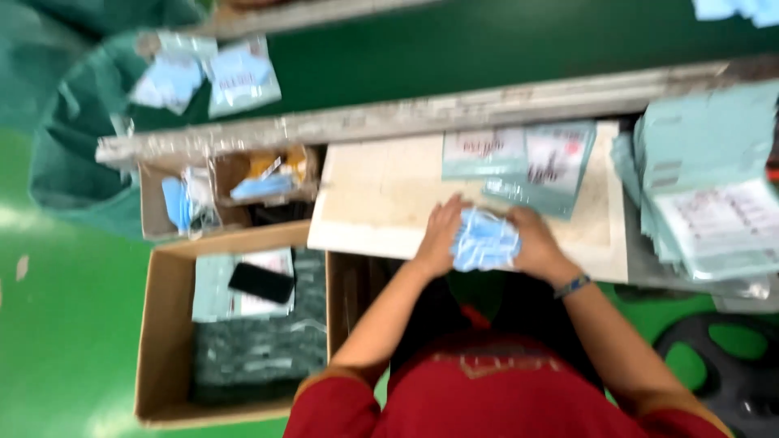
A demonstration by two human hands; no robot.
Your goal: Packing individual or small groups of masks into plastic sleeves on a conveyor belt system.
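A bundle of light blue face masks [484, 240] rests on the pale work board [381, 203], squeezed between both my hands. My left hand [439, 235] presses its left side and my right hand [535, 239] grips its right side; a bracelet shows on my right wrist. Just beyond the bundle lie flat printed pouches [527, 162]. The frame is motion-blurred.
A tall stack of printed pouches [706, 195] sits at the right. At the left stand an open cardboard box [166, 324] holding a black phone [261, 282] and small boxes with masks [227, 191]. A green conveyor [487, 49] runs behind a rail.
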